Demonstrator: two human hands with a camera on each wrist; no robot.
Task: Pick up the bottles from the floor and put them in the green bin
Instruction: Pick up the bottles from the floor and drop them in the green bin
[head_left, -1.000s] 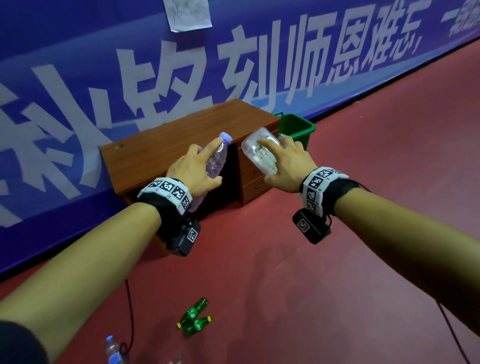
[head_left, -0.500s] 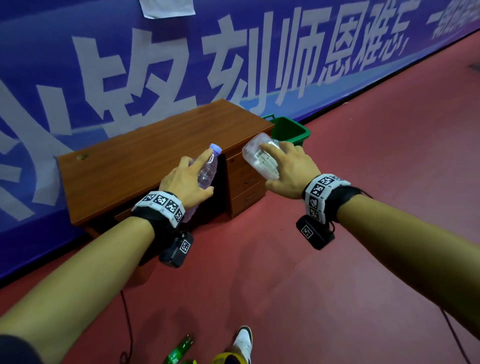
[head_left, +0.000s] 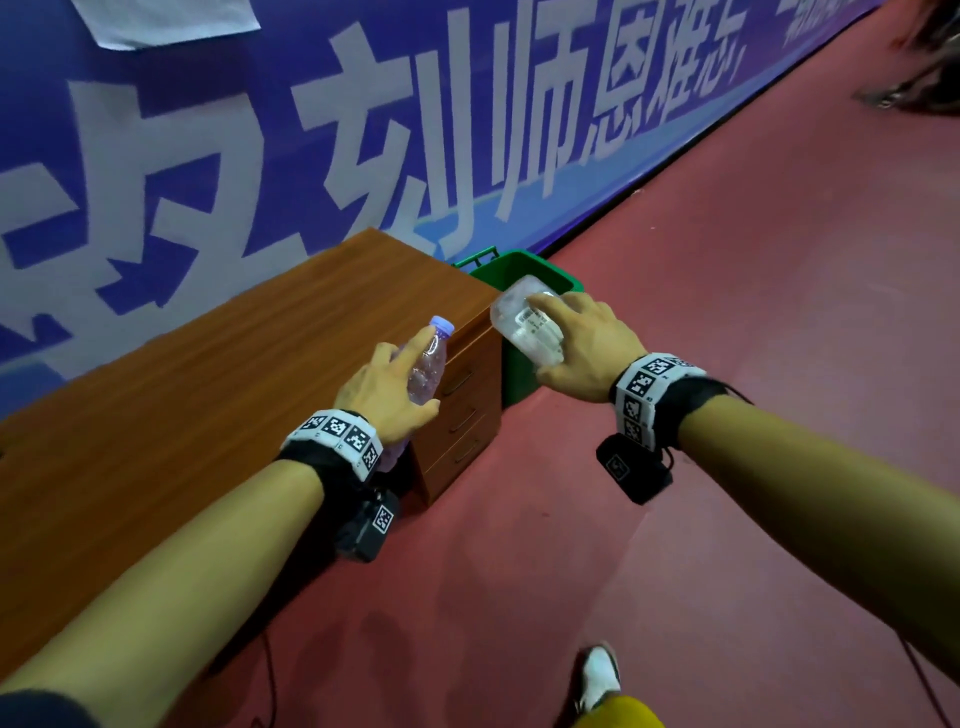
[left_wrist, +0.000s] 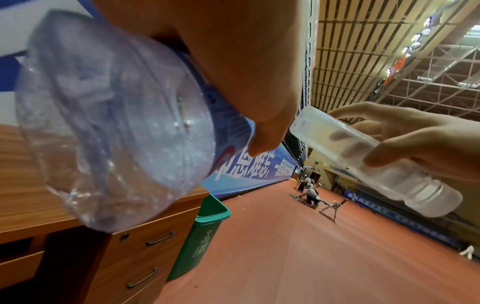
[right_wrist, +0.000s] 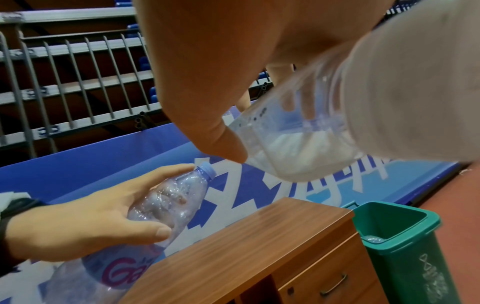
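My left hand (head_left: 387, 387) grips a clear water bottle with a pale purple cap (head_left: 430, 358), held over the corner of the wooden desk (head_left: 182, 415); its base fills the left wrist view (left_wrist: 111, 131). My right hand (head_left: 582, 345) grips a square clear bottle (head_left: 524, 319) with its base pointing forward, just in front of the green bin (head_left: 556, 273). The bin (right_wrist: 405, 253) stands on the red floor against the desk's right end, open-topped, with a clear bottle (right_wrist: 374, 239) lying inside.
A blue banner wall (head_left: 363, 130) runs behind the desk and bin. The desk has drawers (head_left: 462, 410) facing me. My white shoe (head_left: 600, 675) is on the red floor (head_left: 727, 312). Distant people (left_wrist: 309, 191) stand far down the hall.
I have walked closer to the desk and bin; both now look larger and nearer. The green bottles on the floor have dropped out of view. Both hands still hold their bottles.
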